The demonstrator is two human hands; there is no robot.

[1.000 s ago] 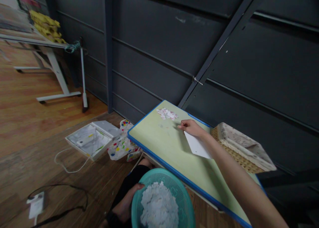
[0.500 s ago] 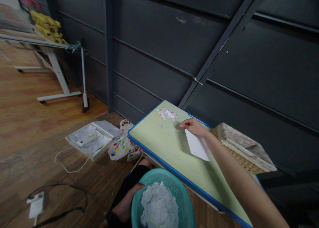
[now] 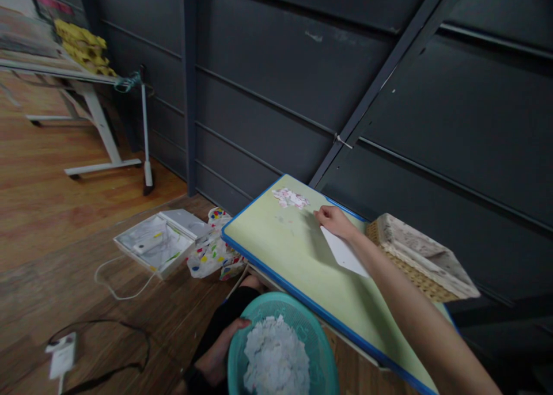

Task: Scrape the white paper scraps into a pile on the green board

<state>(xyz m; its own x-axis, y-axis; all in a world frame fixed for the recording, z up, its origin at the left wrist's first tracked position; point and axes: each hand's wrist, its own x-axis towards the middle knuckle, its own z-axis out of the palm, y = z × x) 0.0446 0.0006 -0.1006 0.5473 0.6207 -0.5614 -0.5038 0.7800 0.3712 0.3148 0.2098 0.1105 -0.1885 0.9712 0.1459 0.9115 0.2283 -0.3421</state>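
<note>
My right hand (image 3: 336, 220) reaches across a pale green table with a blue rim (image 3: 276, 254) and is closed on a white card (image 3: 345, 253) whose edge rests on the tabletop. Just beyond the hand lies a small heap of white and pink paper scraps (image 3: 290, 198) near the far corner. My left hand (image 3: 220, 344) is low at the bottom, its fingers wrapped on the rim of a teal plastic basket (image 3: 311, 333) filled with white paper scraps (image 3: 275, 356), held under the table's near edge.
A wicker basket (image 3: 421, 258) sits on the table to the right of my arm. On the wooden floor lie an open white box (image 3: 156, 243), a spotted plastic bag (image 3: 209, 250), a cable with a white adapter (image 3: 61, 356). A dark wall stands behind the table.
My right hand lifted the card slightly off the table half a second ago and has lowered it again, staying just short of the scrap heap. The left hand and basket have not moved.
</note>
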